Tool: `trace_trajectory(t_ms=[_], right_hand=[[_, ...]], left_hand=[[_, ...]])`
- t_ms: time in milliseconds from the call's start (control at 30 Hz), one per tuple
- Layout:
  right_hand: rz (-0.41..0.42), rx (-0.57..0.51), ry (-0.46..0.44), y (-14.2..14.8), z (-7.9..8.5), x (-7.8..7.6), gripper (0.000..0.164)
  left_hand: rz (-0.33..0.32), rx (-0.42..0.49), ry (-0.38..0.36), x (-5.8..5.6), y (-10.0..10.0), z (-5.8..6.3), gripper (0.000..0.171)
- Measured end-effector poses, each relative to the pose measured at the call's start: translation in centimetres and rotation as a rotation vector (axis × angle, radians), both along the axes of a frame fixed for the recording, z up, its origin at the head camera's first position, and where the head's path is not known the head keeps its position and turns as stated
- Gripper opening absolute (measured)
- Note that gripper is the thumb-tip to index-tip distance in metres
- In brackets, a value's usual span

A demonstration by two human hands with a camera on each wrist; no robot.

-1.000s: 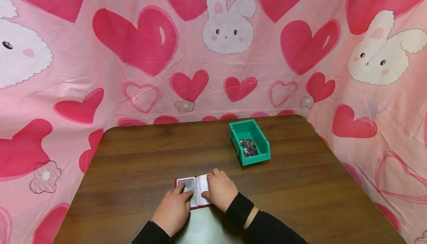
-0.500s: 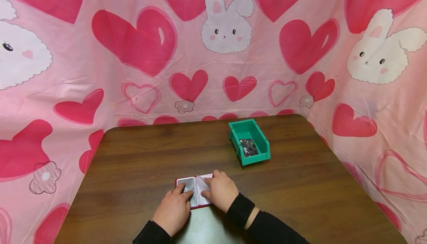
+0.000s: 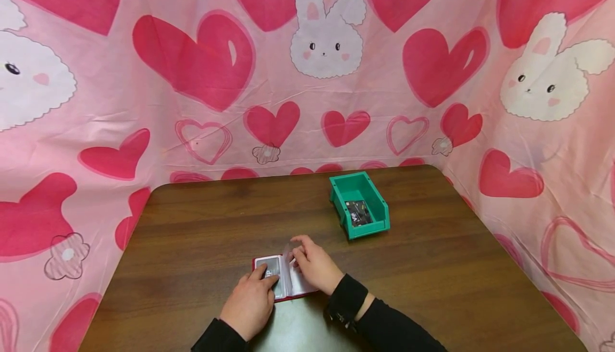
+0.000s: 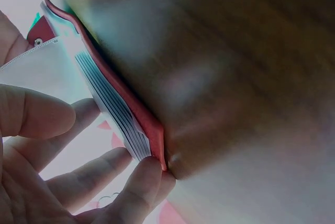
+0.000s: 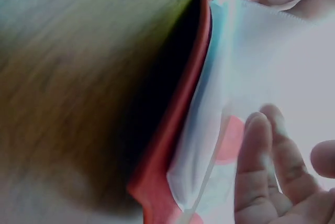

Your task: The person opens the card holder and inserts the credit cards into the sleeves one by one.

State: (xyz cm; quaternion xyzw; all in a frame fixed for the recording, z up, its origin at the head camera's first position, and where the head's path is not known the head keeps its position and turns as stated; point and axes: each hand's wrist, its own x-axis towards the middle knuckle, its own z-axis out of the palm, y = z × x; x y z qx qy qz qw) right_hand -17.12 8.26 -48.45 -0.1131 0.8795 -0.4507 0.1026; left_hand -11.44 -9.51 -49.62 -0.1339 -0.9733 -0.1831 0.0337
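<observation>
A small red card holder [image 3: 302, 286] with clear plastic sleeves lies spread on the wooden table. My left hand [image 3: 249, 305] rests on its left half, index finger and thumb over a grey card [image 3: 275, 262]. In the left wrist view, the fingertips are at the edge of the stacked sleeves [image 4: 112, 109] and the red cover. My right hand [image 3: 318, 267] is above the right half, fingers extended and thumb apart in the right wrist view. A clear sleeve [image 5: 261, 62] stands raised beside those fingers; I cannot tell whether they touch it.
A green bin [image 3: 354, 184] stands farther back, right of the card holder, with a dark printed card [image 3: 358, 213] inside. Pink cloth [image 3: 274, 85] with hearts and rabbits hangs behind and beside the table [image 3: 202, 218].
My right hand has shifted up and left off the right half, and a clear sleeve has lifted from lying flat to standing near the fold. The left hand has stayed in place.
</observation>
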Motion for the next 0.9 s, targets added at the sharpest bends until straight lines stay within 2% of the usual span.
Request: trace_trajectory(t_ms=[100,167,267,400,600,800,900], right_hand=[[0.05,0.117,0.063,-0.1,-0.1,0.1,0.02],[0.111,0.219,0.143,-0.1,-0.3,0.1,0.017],[0.213,0.347,0.288,-0.3,-0.7,0.1,0.017],[0.299,0.438,0.434,-0.5,-0.8,0.2,0.019],[0.319,0.515,0.441,-0.8,-0.9,0.3,0.02],[0.321,0.539,0.433,-1.0,-0.7,0.5,0.02],[0.326,0.551,0.411,-1.1,-0.6,0.5,0.021]], left_hand=[[-0.005,-0.002,-0.004,0.1,0.0,0.0,0.026],[-0.012,0.0,-0.003,0.1,-0.1,0.0,0.027],[-0.025,0.003,0.026,0.1,-0.3,-0.1,0.024],[-0.031,0.004,0.073,0.1,-0.6,0.0,0.016],[0.016,0.03,0.057,-0.1,-0.9,0.4,0.017],[0.091,0.037,0.172,-0.4,-1.3,0.5,0.016],[0.095,0.031,0.207,-0.6,-1.2,0.6,0.015]])
